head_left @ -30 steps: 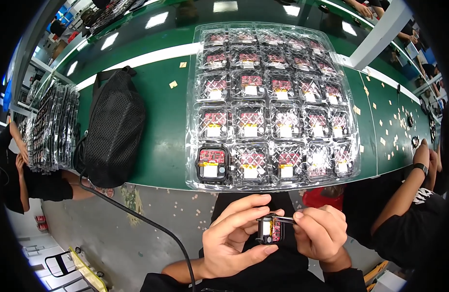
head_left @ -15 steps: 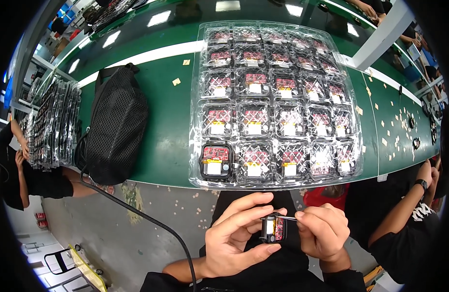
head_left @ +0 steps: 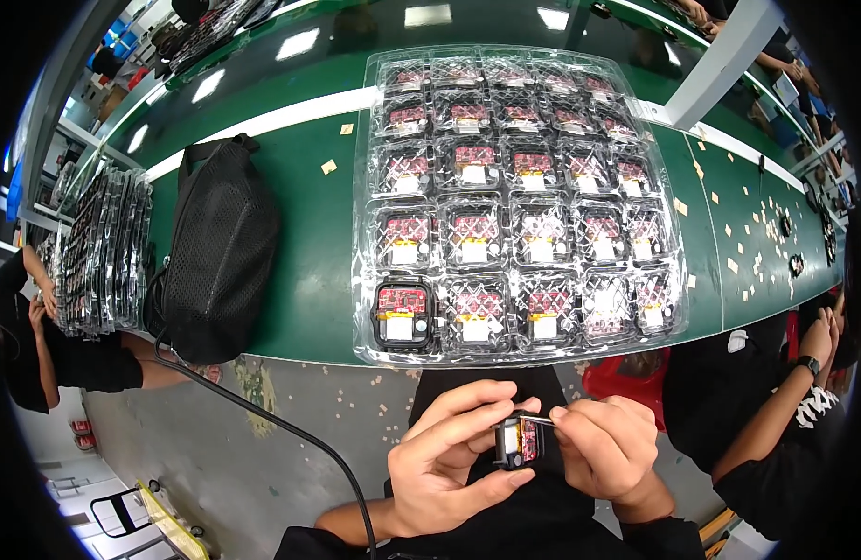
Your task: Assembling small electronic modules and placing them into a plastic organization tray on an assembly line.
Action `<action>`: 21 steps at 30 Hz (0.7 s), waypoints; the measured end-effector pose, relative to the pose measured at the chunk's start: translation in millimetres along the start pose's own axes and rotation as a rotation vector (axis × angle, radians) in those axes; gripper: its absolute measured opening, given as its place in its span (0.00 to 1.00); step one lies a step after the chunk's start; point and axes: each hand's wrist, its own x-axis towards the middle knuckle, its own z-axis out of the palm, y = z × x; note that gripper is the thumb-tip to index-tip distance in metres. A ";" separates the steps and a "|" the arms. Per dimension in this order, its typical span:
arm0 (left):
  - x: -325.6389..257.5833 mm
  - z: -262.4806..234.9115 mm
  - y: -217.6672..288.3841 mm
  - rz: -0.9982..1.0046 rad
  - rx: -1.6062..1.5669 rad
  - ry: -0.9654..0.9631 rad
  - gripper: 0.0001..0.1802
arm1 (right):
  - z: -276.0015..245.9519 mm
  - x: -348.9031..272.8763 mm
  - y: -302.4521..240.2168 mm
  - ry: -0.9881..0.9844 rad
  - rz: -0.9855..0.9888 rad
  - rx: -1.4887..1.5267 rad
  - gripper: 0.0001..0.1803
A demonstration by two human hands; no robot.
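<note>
My left hand (head_left: 449, 453) holds a small black square housing (head_left: 504, 446) by its edges between thumb and fingers, in front of my body below the bench edge. Inside the housing show a red circuit board (head_left: 529, 442) and a white block with a yellow strip. My right hand (head_left: 606, 448) pinches slim metal tweezers (head_left: 537, 419), whose tip is at the housing's upper edge; the exact contact is too small to tell. On the bench lies a clear plastic tray (head_left: 363, 299) with rows of similar housings. The near-left housing (head_left: 402, 315) sits under no crisscross-patterned cover.
A black mesh bag (head_left: 221, 252) lies left on the green bench (head_left: 314, 205). A black cable (head_left: 291, 425) hangs past my left arm. Stacked clear trays (head_left: 104, 252) stand farther left. Small paper bits (head_left: 731, 265) dot the right side. Co-workers sit at both sides.
The whole view has shifted slightly, so tray and bag sit a little left and lower. Both hands keep their grip; the housing and tweezers look much the same.
</note>
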 end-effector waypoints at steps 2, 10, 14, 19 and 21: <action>-0.5 -3.3 5.9 0.066 0.019 -0.052 0.31 | -5.8 -1.1 4.7 0.066 0.020 0.029 0.13; 30.8 -15.6 36.6 0.617 1.020 -0.029 0.34 | -12.9 -3.0 29.3 0.340 0.216 -0.245 0.09; 52.4 -12.8 39.6 0.600 1.412 0.091 0.20 | -10.3 -1.3 36.3 0.324 0.218 -0.222 0.09; 62.8 -10.7 32.3 0.533 1.549 0.061 0.14 | -14.4 1.0 36.9 0.304 0.213 -0.218 0.10; 60.6 -11.4 33.5 0.515 1.560 0.046 0.15 | -14.6 2.8 37.9 0.292 0.201 -0.191 0.10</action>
